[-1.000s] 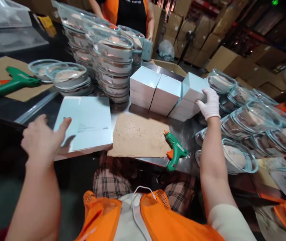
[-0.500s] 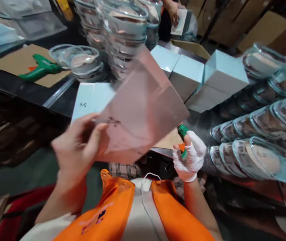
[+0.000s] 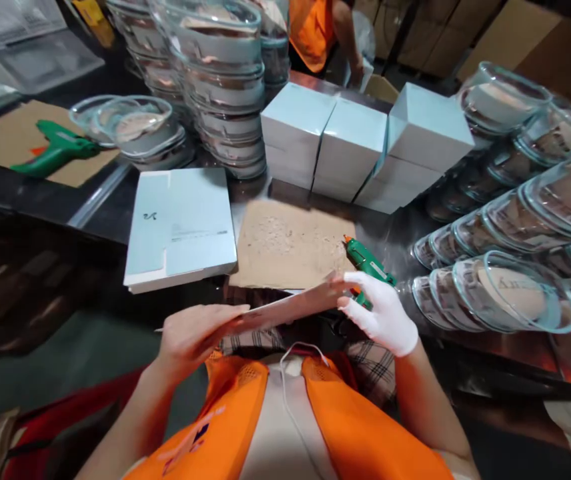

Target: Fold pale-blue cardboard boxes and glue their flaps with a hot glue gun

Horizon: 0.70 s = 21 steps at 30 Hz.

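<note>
A flat, folded carton (image 3: 290, 305) is held nearly edge-on in front of my orange vest. My bare left hand (image 3: 185, 339) is closed on its left end, fingers laid along the top. At its right end, my right hand (image 3: 384, 317), in a white glove with some fingertips bare, grips it between thumb and fingers. Just beyond the glove lies a green glue gun (image 3: 369, 260), its handle partly hidden by my fingers. A brown cardboard sheet (image 3: 290, 243) with dried specks is on the table behind the carton. To its left rests a stack of flat pale cartons (image 3: 198, 220).
White boxes (image 3: 350, 143) stand at the back. Tall stacks of clear glass containers (image 3: 225, 87) rise at back left, with leaning rows (image 3: 505, 293) on the right. Another green glue gun (image 3: 58, 147) lies on cardboard at left. A co-worker in an orange vest (image 3: 310, 33) is behind.
The carton has come down and turned from face-on to nearly edge-on. My right hand has moved from the glue gun's handle to the carton's right end.
</note>
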{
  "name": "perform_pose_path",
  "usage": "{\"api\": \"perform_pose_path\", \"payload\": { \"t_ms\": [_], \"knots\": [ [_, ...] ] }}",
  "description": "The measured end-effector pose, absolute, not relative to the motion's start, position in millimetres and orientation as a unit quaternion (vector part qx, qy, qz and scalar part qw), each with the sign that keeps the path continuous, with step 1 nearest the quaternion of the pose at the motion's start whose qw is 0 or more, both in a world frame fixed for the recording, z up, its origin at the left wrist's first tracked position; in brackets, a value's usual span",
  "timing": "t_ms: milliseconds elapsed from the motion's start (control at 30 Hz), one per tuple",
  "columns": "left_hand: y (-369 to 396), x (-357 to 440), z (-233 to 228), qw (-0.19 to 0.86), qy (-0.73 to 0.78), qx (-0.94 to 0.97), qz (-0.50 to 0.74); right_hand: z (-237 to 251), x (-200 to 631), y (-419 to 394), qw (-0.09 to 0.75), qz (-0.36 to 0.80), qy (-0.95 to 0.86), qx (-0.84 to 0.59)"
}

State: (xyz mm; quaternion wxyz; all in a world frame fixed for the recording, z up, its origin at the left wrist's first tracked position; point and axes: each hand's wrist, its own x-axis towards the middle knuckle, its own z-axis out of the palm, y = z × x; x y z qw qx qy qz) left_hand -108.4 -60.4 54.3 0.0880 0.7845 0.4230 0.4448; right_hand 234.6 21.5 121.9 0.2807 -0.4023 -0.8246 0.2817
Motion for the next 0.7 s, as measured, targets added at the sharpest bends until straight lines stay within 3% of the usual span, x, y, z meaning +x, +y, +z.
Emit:
{"api": "perform_pose_path", "payload": {
  "t_ms": [133, 267, 367, 567, 633, 700],
  "knots": [
    [-55, -117, 58, 0.099, 0.428, 0.773, 0.458, 122, 238, 23, 0.158, 0.499, -0.773, -0.359],
    [-48, -109, 44, 0.072, 0.481, 0.765, 0.422, 100, 233, 23, 0.138, 0.710, -0.626, -0.293],
    [-51, -90, 23, 0.088, 0.476, 0.811, 0.329, 65, 229, 10, 0.123, 0.776, -0.548, -0.287],
    [-60, -74, 7, 0.285, 0.407, 0.860, 0.110, 42, 243, -27, 0.051, 0.820, -0.515, -0.245],
    [-60, -87, 14, 0.295, 0.423, 0.843, 0.149, 53, 254, -33, 0.123, 0.754, -0.573, -0.296],
    [-58, -98, 21, 0.250, 0.481, 0.800, 0.258, 61, 260, -39, 0.323, 0.605, -0.600, -0.412]
  ]
}}
